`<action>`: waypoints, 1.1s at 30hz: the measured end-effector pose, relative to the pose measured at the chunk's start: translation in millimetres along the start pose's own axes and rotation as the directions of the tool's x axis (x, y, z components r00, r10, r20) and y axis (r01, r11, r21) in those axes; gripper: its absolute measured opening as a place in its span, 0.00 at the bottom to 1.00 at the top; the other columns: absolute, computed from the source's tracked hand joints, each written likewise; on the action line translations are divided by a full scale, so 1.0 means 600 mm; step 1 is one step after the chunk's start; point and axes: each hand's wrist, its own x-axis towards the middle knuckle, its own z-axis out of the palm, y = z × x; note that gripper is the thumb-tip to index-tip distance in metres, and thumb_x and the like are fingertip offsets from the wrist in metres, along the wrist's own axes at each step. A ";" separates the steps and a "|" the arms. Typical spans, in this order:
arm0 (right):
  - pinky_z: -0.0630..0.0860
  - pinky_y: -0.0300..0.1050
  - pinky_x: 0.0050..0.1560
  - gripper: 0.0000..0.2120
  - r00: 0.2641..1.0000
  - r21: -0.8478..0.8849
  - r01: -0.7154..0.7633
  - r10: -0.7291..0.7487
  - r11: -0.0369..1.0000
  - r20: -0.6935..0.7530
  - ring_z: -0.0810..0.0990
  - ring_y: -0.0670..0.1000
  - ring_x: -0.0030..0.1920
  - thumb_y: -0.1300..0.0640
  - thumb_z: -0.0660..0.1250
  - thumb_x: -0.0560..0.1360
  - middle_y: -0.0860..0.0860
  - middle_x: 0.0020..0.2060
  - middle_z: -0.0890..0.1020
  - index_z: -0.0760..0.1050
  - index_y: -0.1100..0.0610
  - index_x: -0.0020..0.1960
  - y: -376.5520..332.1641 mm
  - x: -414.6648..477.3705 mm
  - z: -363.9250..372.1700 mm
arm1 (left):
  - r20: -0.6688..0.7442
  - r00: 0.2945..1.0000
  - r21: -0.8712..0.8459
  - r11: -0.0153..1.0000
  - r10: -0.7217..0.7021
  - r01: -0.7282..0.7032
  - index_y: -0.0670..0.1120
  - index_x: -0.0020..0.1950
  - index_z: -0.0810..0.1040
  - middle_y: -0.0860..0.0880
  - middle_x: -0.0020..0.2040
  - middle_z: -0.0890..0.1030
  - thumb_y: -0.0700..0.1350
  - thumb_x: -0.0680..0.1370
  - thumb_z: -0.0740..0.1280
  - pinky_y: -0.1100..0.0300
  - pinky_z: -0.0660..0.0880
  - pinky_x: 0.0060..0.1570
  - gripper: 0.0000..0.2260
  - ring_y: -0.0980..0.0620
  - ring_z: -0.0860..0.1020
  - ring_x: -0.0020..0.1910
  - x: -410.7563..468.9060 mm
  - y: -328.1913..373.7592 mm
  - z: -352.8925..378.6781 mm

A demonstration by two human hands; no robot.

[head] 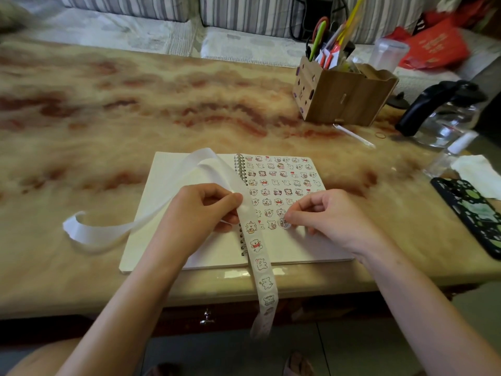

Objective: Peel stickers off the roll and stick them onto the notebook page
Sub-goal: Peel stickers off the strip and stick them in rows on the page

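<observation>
Several rows of small cartoon stickers already filled the upper part of the right-hand page of the open notebook (311,248). Its lower part was bare, and a length of spent backing (173,185) looped away over the left page onto the table (135,104). The left hand (200,210) pinched the sticker strip (256,245) beside the spiral binding, while thumb and forefinger of the right hand (330,213) closed on a single sticker (284,223) at the end of the newest row. Whether that sticker lay flat could not be made out, and the loaded strip dropped past the table edge into blur, the roll itself out of sight.
</observation>
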 end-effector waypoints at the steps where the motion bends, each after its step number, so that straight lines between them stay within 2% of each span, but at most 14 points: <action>1: 0.68 0.29 0.29 0.02 1.000 -0.003 -0.001 0.001 1.000 0.001 0.71 0.40 0.24 0.61 0.74 0.69 0.47 0.29 0.83 0.83 0.57 0.37 0.001 0.000 0.000 | 0.001 1.000 0.000 1.000 0.000 0.000 0.42 0.37 0.81 0.43 0.34 0.83 0.40 0.75 0.69 0.66 0.79 0.32 0.07 0.55 0.81 0.30 0.000 0.000 0.000; 13: 0.68 0.33 0.31 0.02 1.000 -0.034 -0.029 0.028 0.999 -0.013 0.71 0.41 0.25 0.61 0.75 0.68 0.47 0.29 0.83 0.82 0.58 0.38 0.006 0.005 0.001 | 0.003 1.000 0.018 1.000 0.004 -0.004 0.40 0.39 0.81 0.41 0.37 0.84 0.40 0.75 0.69 0.60 0.81 0.38 0.06 0.53 0.81 0.33 -0.002 -0.001 -0.001; 20: 0.68 0.32 0.30 0.02 1.000 -0.033 -0.015 0.014 0.999 -0.021 0.71 0.40 0.24 0.62 0.74 0.69 0.50 0.31 0.83 0.82 0.60 0.39 0.009 0.007 0.003 | 0.002 1.000 0.028 1.000 0.006 -0.006 0.40 0.39 0.82 0.41 0.37 0.84 0.40 0.75 0.69 0.58 0.81 0.40 0.06 0.52 0.82 0.34 -0.003 -0.001 -0.002; 25: 0.69 0.36 0.30 0.03 0.999 -0.050 0.008 -0.010 0.999 -0.036 0.73 0.44 0.27 0.64 0.74 0.69 0.53 0.32 0.84 0.82 0.59 0.37 0.012 0.009 0.009 | 0.001 1.000 0.030 1.000 0.007 -0.007 0.41 0.39 0.81 0.42 0.36 0.84 0.40 0.75 0.69 0.59 0.81 0.39 0.06 0.53 0.82 0.33 -0.003 -0.001 -0.002; 28: 0.70 0.43 0.32 0.04 0.998 -0.080 0.023 -0.028 0.997 -0.064 0.74 0.48 0.31 0.63 0.74 0.68 0.56 0.33 0.84 0.81 0.58 0.36 0.016 0.011 0.013 | 0.000 1.000 0.030 1.000 0.007 -0.007 0.41 0.39 0.82 0.42 0.36 0.84 0.40 0.75 0.69 0.59 0.81 0.40 0.06 0.53 0.82 0.33 -0.002 -0.002 -0.001; 33: 0.71 0.44 0.35 0.06 0.996 -0.117 0.047 -0.056 0.992 -0.071 0.75 0.46 0.30 0.62 0.75 0.67 0.52 0.30 0.83 0.80 0.57 0.34 0.020 0.013 0.014 | 0.004 1.000 0.030 1.000 0.005 -0.005 0.41 0.39 0.81 0.42 0.36 0.84 0.40 0.75 0.69 0.59 0.81 0.39 0.06 0.53 0.81 0.33 -0.001 -0.003 -0.002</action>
